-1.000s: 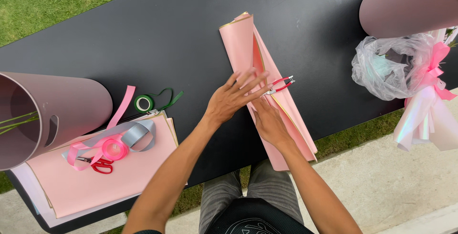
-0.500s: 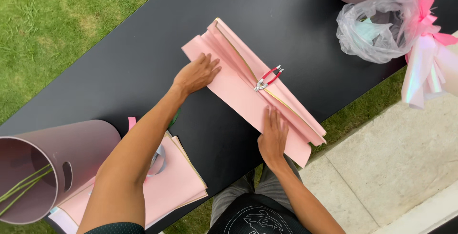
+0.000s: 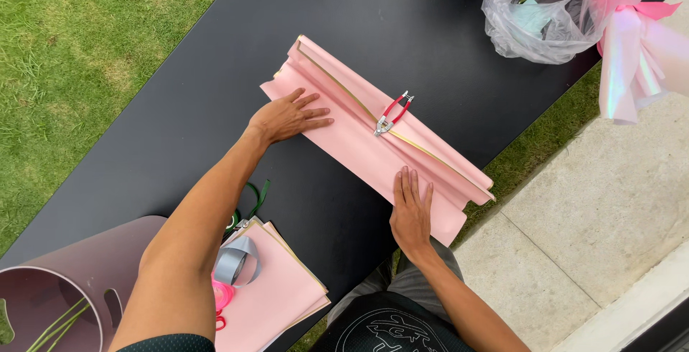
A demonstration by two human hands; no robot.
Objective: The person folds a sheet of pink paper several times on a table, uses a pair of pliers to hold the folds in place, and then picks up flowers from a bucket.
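Both hands have shifted only a little since half a second ago: the left hand [image 3: 291,116] has slid further onto the pink paper [image 3: 373,144], fingers now spread wider, and the right hand [image 3: 410,208] stays pressed on the sheet's near end, while the view has tipped so the bucket sits lower in the corner

At the table's [image 3: 179,94] near left corner a mauve bucket [image 3: 86,280] lies on its side with green stems [image 3: 61,323] inside. Just right of it, at the near edge, rests a stack of pink sheets [image 3: 276,294] with a grey tape roll [image 3: 233,266] on top, a bit of pink ribbon [image 3: 222,298] beside that and green ribbon [image 3: 255,201] just beyond, partly hidden by the left forearm

Mid-table the pink paper lies half rolled, running from the middle towards the near right edge, its end overhanging slightly. The left hand is flat and released, palm down on the paper's far-left part. Red-handled pliers [image 3: 392,114] sit on the roll's fold, between the two hands and apart from both. The right hand is also flat, fingers together, grasping nothing, pressing the paper's near edge

At the far right corner sits a clear plastic bag [image 3: 538,18], with pale pink ribbons [image 3: 635,50] hanging off the edge beside it
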